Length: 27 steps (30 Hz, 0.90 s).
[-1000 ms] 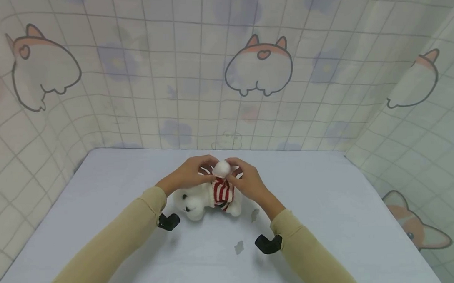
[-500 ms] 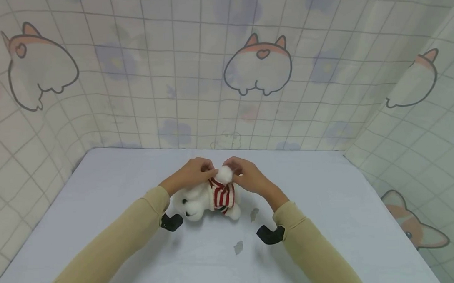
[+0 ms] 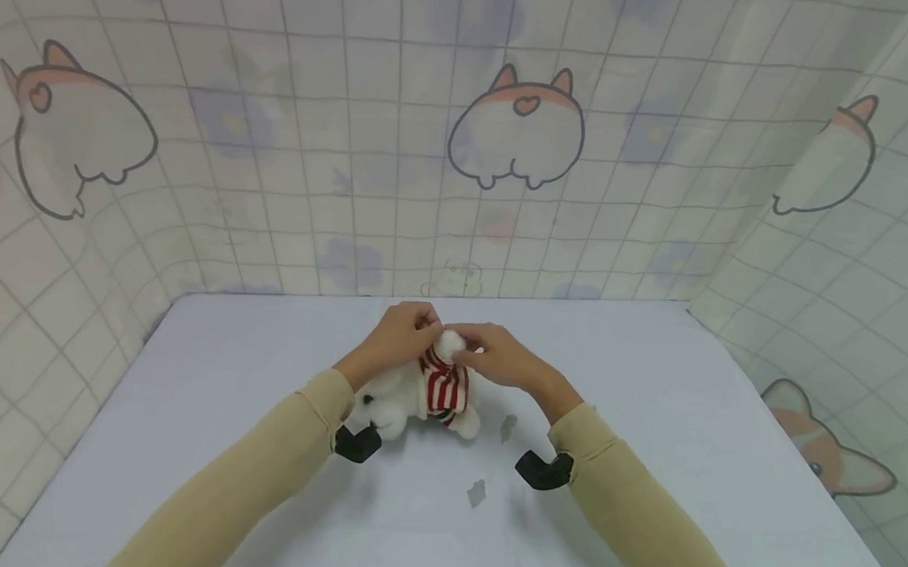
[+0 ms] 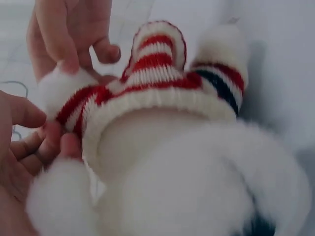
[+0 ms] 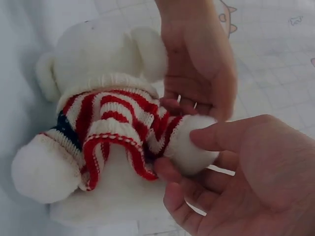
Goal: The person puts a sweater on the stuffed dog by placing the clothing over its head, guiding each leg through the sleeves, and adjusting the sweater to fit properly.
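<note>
A white plush toy animal (image 3: 389, 412) lies on its side on the white table (image 3: 402, 519), its dark-eyed face toward the left. It wears a knitted sweater (image 3: 447, 392) with red and white stripes. One arm points upward, its fluffy white paw (image 5: 184, 147) sticking out of the sleeve (image 4: 81, 110). My left hand (image 3: 396, 335) pinches the sleeve near the cuff, seen close in the left wrist view. With thumb and fingers, my right hand (image 3: 497, 357) holds the paw. The other sleeve, with a dark blue band (image 5: 68, 130), rests low by the table.
Two small grey patches (image 3: 476, 493) mark the table in front of the toy. A white gridded curtain (image 3: 389, 152) printed with corgis surrounds the back and sides. Black wrist mounts (image 3: 358, 444) hang under both sleeves of the person's beige top.
My left hand has shifted up and right along the raised sleeve. The right fingers, slightly farther from the paw half a second ago, now close around it. The toy stays in place.
</note>
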Available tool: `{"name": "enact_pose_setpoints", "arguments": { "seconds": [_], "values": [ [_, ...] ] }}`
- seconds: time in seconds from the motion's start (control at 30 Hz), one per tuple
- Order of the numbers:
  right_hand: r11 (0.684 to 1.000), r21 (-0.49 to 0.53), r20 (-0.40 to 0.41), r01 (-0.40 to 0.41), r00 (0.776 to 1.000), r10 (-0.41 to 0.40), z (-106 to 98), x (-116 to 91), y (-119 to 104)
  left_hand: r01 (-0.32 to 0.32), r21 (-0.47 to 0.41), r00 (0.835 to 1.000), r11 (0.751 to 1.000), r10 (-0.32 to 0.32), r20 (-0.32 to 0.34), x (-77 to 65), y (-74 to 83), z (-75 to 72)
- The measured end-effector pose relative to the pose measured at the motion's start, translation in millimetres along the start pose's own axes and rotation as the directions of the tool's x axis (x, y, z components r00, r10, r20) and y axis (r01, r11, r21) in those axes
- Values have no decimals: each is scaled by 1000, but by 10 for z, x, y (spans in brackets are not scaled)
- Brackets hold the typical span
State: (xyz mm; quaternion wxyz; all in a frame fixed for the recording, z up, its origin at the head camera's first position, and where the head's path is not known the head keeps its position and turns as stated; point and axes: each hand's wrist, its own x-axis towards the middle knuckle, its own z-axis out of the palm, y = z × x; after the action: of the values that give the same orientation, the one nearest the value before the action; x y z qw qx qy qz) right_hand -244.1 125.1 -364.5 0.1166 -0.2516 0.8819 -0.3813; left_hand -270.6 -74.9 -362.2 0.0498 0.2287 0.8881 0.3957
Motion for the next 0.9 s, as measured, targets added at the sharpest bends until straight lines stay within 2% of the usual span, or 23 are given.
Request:
{"name": "enact_pose_setpoints", "arguments": {
  "seconds": [0.07, 0.13, 0.2, 0.27, 0.33, 0.43, 0.53, 0.6, 0.63, 0.7, 0.77, 0.8, 0.83, 0.9],
  "values": [
    [1000, 11, -7, -3, 1000, 3, 14, 15, -6, -8, 20, 1000, 1000, 8, -7, -34, -18, -16],
    [1000, 27, -19, 1, 1000, 0, 31, 31, -11, -46, 46, 999, 998, 47, -20, -79, -46, -28],
    [999, 53, -49, -6, 999, 8, 47, 47, -21, -129, 89, 990, 988, 133, -41, -124, -75, -29],
    [997, 75, -92, -13, 996, 20, 66, 66, -22, -222, 133, 970, 966, 232, -70, -162, -99, -24],
    [993, 111, -134, -36, 990, 51, 88, 90, -13, -296, 201, 943, 934, 320, -96, -192, -127, -20],
    [987, 139, -180, -74, 979, 99, 124, 125, 7, -358, 301, 910, 884, 403, -103, -236, -154, -20],
    [988, 127, -214, -91, 970, 117, 149, 161, 33, -393, 424, 887, 816, 458, -59, -271, -150, -16],
    [991, 106, -226, -84, 968, 107, 160, 184, 47, -410, 504, 871, 760, 490, -31, -285, -120, -10],
    [992, 98, -229, -80, 968, 101, 163, 196, 54, -409, 548, 866, 730, 500, -20, -281, -105, -4],
    [993, 93, -231, -73, 968, 93, 165, 211, 59, -402, 604, 860, 688, 510, -9, -270, -59, 8],
    [993, 96, -234, -75, 968, 95, 166, 222, 60, -393, 624, 862, 675, 507, -5, -247, -13, 22],
    [991, 103, -235, -82, 966, 104, 168, 227, 60, -389, 622, 867, 680, 498, -3, -235, 3, 31],
    [990, 108, -237, -89, 965, 112, 164, 224, 61, -382, 607, 875, 697, 484, -5, -220, 22, 46],
    [988, 115, -235, -103, 964, 128, 163, 222, 75, -351, 551, 900, 757, 436, -25, -204, 47, 72]
  ]
}}
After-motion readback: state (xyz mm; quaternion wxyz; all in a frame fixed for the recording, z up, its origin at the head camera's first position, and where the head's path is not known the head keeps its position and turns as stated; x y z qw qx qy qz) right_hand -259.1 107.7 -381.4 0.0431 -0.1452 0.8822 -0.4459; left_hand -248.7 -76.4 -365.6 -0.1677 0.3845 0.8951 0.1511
